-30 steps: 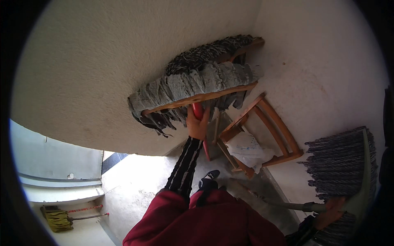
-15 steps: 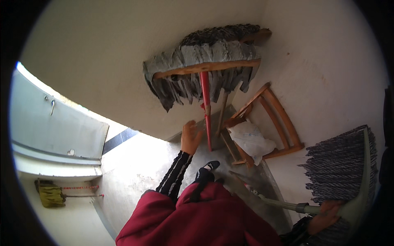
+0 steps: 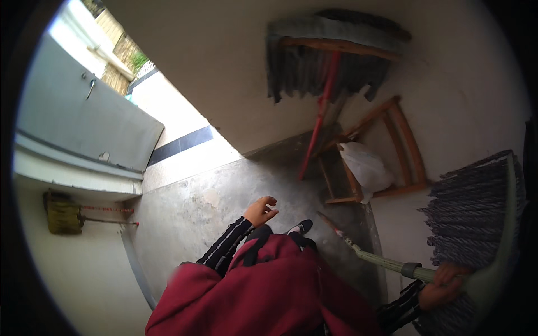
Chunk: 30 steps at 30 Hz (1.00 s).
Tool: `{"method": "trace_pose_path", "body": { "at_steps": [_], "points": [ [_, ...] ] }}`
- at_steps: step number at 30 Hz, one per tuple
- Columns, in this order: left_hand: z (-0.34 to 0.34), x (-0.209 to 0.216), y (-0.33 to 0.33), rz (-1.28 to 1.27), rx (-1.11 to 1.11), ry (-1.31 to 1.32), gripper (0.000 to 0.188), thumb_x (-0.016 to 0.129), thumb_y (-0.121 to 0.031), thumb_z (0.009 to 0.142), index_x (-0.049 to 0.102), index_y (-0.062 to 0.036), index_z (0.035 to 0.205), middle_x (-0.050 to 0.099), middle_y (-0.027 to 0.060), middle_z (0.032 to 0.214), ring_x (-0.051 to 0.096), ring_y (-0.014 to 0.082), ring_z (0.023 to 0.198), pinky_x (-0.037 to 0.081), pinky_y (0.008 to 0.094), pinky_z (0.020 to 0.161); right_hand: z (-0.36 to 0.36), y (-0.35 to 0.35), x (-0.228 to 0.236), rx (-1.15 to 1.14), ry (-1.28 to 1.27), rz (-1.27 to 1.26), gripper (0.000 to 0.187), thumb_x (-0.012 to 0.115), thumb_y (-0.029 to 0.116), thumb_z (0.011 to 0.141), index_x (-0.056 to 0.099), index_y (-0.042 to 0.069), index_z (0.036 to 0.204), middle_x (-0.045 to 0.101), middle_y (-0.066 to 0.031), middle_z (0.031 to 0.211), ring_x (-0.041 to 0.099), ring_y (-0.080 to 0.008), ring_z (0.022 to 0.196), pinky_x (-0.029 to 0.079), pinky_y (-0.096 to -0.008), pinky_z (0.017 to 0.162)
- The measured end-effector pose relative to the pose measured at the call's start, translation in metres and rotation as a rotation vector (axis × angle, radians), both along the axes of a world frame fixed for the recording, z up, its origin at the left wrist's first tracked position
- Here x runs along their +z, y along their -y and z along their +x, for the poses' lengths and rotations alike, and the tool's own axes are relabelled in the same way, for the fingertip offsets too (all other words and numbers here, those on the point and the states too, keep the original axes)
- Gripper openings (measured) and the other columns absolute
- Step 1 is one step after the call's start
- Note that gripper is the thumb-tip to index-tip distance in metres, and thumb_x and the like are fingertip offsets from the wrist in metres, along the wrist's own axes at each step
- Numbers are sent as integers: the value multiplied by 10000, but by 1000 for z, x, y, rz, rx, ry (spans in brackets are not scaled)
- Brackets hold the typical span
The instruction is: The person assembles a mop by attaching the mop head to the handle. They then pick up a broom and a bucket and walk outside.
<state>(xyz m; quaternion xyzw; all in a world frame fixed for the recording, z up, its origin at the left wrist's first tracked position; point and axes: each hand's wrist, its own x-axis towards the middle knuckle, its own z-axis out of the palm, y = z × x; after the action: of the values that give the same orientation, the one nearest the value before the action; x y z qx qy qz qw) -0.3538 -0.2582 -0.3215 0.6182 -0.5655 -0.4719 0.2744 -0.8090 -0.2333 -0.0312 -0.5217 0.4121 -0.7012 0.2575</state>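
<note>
At the right, my right hand [image 3: 441, 287] grips a mop [image 3: 468, 215] just below its head. Dark grey twisted strands hang along its pale green bar, and its green pole [image 3: 378, 259] slants down to the floor. My left hand [image 3: 261, 211] hovers over the floor in front of my body, fingers apart and holding nothing. Beyond it a second mop [image 3: 330, 70] leans head-up on the wall, with a red pole and grey cloth strips on a wooden bar. Another dark mop head shows partly behind it, blurred.
A wooden chair [image 3: 403, 147] with a white plastic bag [image 3: 365, 168] on it stands in the corner. On the left is an open grey door [image 3: 84, 117] beside a bright doorway. A yellowish mop [image 3: 63, 214] rests by the left wall. The floor [image 3: 196, 204] is grey concrete.
My left hand has come back toward my body, away from the red-poled mop. The view has turned, so the doorway shows more. My right hand keeps its grip on the green-poled mop.
</note>
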Motion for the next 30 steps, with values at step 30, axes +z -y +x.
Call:
{"method": "trace_pose_path", "body": {
  "at_steps": [30],
  "points": [
    [318, 179, -300, -744, 515, 123, 605, 592, -384, 832, 415, -48, 1302, 510, 170, 1213, 492, 318, 1118, 366, 429, 928, 692, -146, 110, 896, 144, 12, 254, 465, 237, 940, 399, 97, 738, 315, 16, 562, 276, -82, 448, 266, -227, 425]
  ]
}}
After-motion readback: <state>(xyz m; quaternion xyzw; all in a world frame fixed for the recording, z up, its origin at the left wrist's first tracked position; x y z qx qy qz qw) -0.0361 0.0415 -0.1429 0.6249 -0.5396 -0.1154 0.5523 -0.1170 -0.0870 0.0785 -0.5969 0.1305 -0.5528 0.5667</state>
